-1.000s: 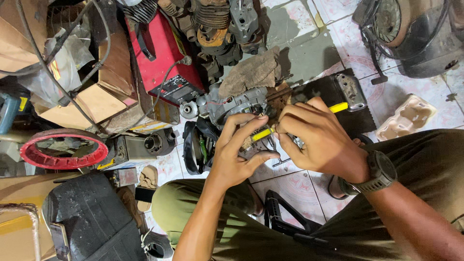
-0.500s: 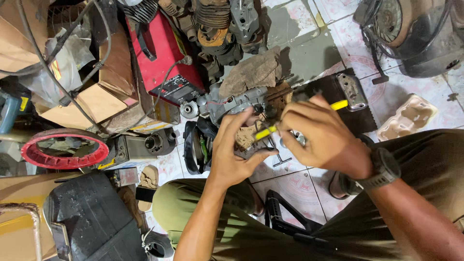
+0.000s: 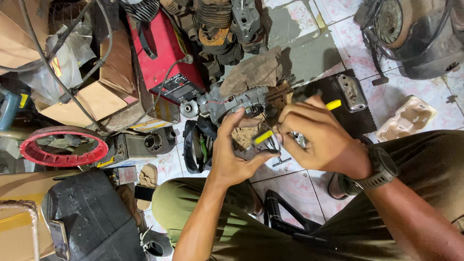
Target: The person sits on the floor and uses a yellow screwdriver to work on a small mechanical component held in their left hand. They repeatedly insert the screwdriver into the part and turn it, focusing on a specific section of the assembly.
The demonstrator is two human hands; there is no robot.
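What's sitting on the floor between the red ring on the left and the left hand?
In the head view, a dark boxy metal part and a black strap-like piece lie between the red ring and the left hand.

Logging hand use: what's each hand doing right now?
Left hand: closed on the grey engine part.
Right hand: closed on the yellow-handled tool.

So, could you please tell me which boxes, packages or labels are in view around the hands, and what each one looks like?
Cardboard boxes: upper left, brown, open flaps, cables draped over them.
Label on the red machine case: left of the grey engine part, dark rectangular panel with pale print.
Egg-carton tray: right side on the floor tiles, pale beige moulded pulp, cupped.
Small printed card: floor at lower left, beside the black plastic cover, reddish rectangle.
No screens visible.
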